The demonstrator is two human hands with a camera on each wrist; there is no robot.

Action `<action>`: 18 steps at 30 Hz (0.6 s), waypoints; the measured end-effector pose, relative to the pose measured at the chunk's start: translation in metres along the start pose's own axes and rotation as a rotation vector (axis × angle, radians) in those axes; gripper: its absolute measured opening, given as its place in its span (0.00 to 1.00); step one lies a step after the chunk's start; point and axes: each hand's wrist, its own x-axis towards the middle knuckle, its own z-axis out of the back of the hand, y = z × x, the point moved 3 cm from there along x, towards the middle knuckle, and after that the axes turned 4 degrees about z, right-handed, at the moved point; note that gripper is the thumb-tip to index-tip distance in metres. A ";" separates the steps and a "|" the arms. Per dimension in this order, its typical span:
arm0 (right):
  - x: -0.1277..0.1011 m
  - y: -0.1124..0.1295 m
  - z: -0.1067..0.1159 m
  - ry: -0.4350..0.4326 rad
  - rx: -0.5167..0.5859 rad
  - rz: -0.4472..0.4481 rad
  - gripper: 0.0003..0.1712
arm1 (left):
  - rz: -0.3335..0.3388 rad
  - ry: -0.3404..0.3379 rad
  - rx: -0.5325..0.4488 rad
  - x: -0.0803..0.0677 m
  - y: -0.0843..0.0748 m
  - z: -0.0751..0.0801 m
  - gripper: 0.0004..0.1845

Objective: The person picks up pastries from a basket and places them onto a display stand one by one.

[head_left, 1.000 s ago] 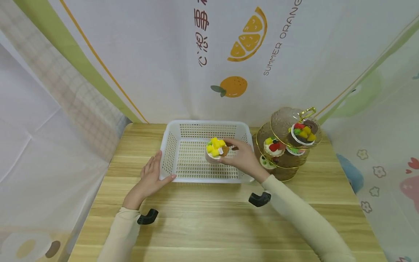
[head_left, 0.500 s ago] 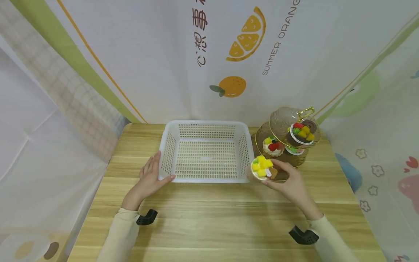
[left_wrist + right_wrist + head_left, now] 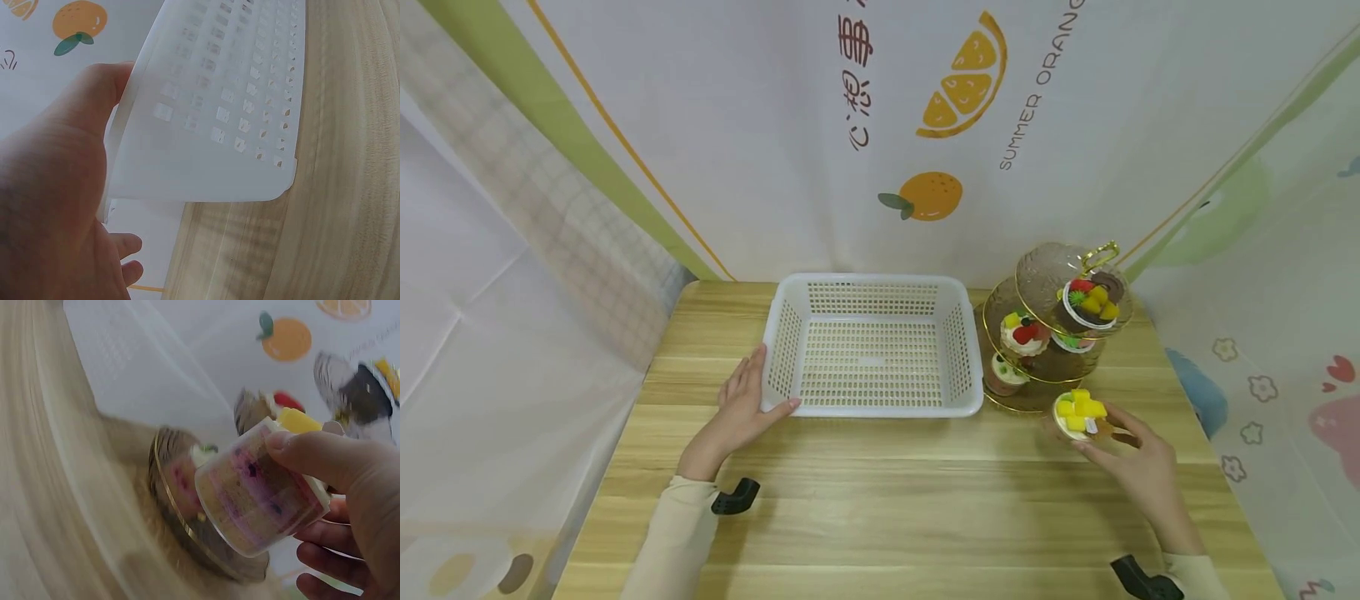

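Note:
My right hand (image 3: 1148, 467) pinches a clear cake cup (image 3: 1077, 417) between thumb and fingers, to the right of and nearer than the tiered stand. In the right wrist view this cup (image 3: 259, 494) shows pink and brown layers, with yellow fruit cubes on top; it is tilted there. My left hand (image 3: 736, 417) rests against the near left corner of a white perforated plastic basket (image 3: 880, 412), fingers along the left side and thumb on the front rim. From the left wrist, the thumb touches the rim of the basket (image 3: 206, 175). Nothing lies inside the basket.
A tiered stand (image 3: 1041, 265) of smoky glass with gold rims stands right of the basket. Its tiers hold a dark fruit-topped cup (image 3: 1091, 305), a strawberry-topped cake (image 3: 1024, 334) and other desserts. Printed curtains (image 3: 715, 150) hang behind the wooden table (image 3: 880, 508).
My right hand has carried the cake cup from above the basket rightward, past the stand's front, to the stand's near right side. The left hand has stayed at the basket corner.

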 end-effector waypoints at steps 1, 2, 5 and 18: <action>0.000 -0.005 0.000 0.002 0.006 -0.010 0.43 | 0.000 0.000 -0.002 0.000 0.000 0.000 0.59; 0.001 -0.010 0.000 0.002 0.005 -0.016 0.44 | 0.001 0.000 0.000 0.000 -0.001 0.000 0.59; 0.005 -0.021 0.000 -0.005 0.007 -0.027 0.44 | 0.003 -0.002 -0.002 0.000 -0.001 0.000 0.59; 0.036 -0.036 -0.006 0.008 -0.029 -0.031 0.45 | 0.007 -0.004 -0.001 0.001 0.003 -0.001 0.59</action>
